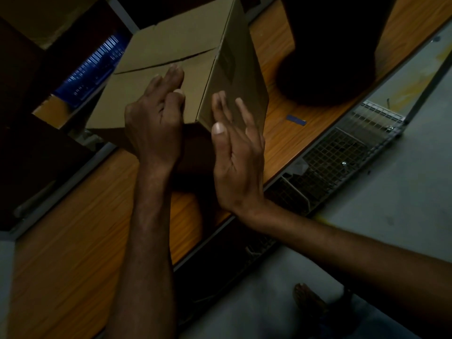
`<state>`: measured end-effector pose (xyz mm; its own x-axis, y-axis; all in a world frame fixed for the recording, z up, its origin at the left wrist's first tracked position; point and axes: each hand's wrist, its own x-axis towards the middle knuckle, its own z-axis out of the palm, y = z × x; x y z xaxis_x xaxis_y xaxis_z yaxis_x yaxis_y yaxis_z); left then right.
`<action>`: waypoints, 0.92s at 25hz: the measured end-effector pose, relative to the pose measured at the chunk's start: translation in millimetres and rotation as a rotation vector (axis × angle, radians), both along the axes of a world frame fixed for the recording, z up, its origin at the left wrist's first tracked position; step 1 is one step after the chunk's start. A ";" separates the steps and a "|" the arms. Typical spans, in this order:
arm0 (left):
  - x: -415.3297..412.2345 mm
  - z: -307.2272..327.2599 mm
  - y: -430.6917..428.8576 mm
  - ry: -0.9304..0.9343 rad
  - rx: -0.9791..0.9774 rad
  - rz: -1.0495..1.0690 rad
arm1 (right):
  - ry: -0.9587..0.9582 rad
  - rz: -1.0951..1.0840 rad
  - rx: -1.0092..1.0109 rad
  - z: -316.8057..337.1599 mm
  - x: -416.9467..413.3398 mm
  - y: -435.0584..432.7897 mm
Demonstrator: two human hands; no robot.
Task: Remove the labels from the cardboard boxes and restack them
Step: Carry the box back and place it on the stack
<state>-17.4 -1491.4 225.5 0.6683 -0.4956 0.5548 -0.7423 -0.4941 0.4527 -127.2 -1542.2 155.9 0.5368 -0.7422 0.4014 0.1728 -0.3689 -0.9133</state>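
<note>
A brown cardboard box (166, 52) with closed top flaps sits on the wooden table (73, 241), tilted in the view. On its right side face there is a faint rectangular label patch (227, 61). My left hand (154, 118) rests on the box's top near the front corner, two fingers stretched over the flap and the thumb tucked under them. My right hand (237, 155) lies flat against the right side face, fingers straight and spread, thumb near the box's lower corner. Neither hand holds anything that I can see.
A small blue strip (296, 119) lies on the table right of the box. A large dark object (330, 57) stands behind it. A wire mesh rack (337, 152) runs below the table's right edge. A foot (310, 302) stands on the grey floor.
</note>
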 end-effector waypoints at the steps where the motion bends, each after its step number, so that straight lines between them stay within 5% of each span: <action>1: 1.6 0.2 -1.6 -0.005 0.014 0.008 | 0.007 -0.007 -0.008 0.2 3.5 -6.5; 4: 0.2 1.8 -5.4 -0.012 0.023 0.032 | 0.037 -0.017 0.082 8.0 4.3 -11.2; 8: -1.6 0.9 -2.4 -0.002 0.004 0.008 | 0.073 0.037 -0.043 -11.2 -24.2 17.6; 12: -2.8 3.5 -5.3 -0.004 0.024 0.022 | 0.169 0.017 0.120 -6.5 11.0 -24.5; 18: 1.5 2.6 -0.7 -0.017 0.044 -0.008 | 0.046 0.066 -0.049 -31.4 -58.9 7.0; 20: 6.6 4.2 5.6 -0.007 0.077 -0.052 | 0.008 0.004 0.023 -20.6 -48.5 -22.7; 23: 17.2 10.2 19.8 0.105 0.031 -0.125 | -0.033 -0.118 -0.141 19.0 -7.8 -82.5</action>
<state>-0.3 -1471.6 235.6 0.6537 -0.5943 0.4685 -0.7484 -0.4160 0.5166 -135.0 -1624.7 174.8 0.4337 -0.7345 0.5220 0.1499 -0.5124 -0.8456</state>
